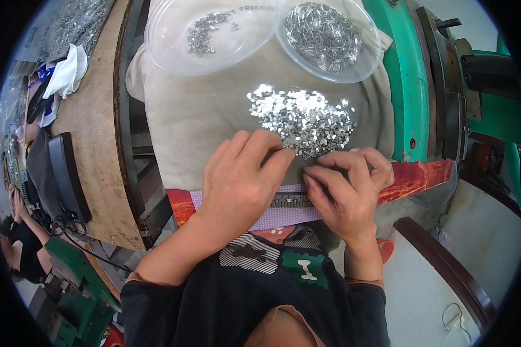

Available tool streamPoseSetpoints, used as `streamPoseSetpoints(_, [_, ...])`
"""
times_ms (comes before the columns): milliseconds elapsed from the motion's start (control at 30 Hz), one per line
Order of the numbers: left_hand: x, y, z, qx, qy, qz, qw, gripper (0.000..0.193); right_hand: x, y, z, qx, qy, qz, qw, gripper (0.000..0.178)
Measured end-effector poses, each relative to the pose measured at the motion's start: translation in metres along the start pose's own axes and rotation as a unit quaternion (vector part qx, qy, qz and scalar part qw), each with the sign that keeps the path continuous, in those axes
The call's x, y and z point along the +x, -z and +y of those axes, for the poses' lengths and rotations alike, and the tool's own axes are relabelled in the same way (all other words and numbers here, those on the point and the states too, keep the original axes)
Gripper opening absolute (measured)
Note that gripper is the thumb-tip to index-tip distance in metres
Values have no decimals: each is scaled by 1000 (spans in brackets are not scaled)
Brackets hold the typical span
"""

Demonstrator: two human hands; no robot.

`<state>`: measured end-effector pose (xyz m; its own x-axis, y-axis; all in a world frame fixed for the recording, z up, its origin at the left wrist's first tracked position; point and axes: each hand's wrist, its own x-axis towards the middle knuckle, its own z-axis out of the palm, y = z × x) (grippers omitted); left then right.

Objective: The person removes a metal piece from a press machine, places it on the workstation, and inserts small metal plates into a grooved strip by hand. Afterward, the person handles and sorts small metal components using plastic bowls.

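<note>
A heap of small shiny metal pieces (307,118) lies on the beige cloth (197,133) in front of me. At its near left edge is my left hand (237,173), its fingers curled and thumb drawn in close to the index finger; the fingertips are partly hidden. My right hand (350,188) is bent at the near right edge of the heap, thumb and index finger close together. Whatever either pinch holds is too small to make out. Below and between the hands, a dark slotted metal strip (289,200) rests on purple textured cloth (283,218), partly covered by my right hand.
Beyond the heap stand two clear plastic bowls: the left bowl (168,43) contains a few small metal pieces, the right bowl (330,76) many thin metal pins. Green machinery (408,87) borders the right side. A wooden table (95,127) stands left, with another person (26,248) beyond.
</note>
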<state>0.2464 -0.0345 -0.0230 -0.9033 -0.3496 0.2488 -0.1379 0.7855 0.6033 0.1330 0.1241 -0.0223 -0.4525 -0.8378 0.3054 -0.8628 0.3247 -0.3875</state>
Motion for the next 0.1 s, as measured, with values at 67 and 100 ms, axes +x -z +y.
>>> streamPoseSetpoints(67, [2, -1, -1, 11, -5, -6, 1000, 22, -10, 3, 1, 18, 3, 5, 1000, 20])
streamPoseSetpoints(100, [3, -2, -2, 24, -11, -11, 1000, 22, -16, 5, 1, 36, 7, 11, 999, 22])
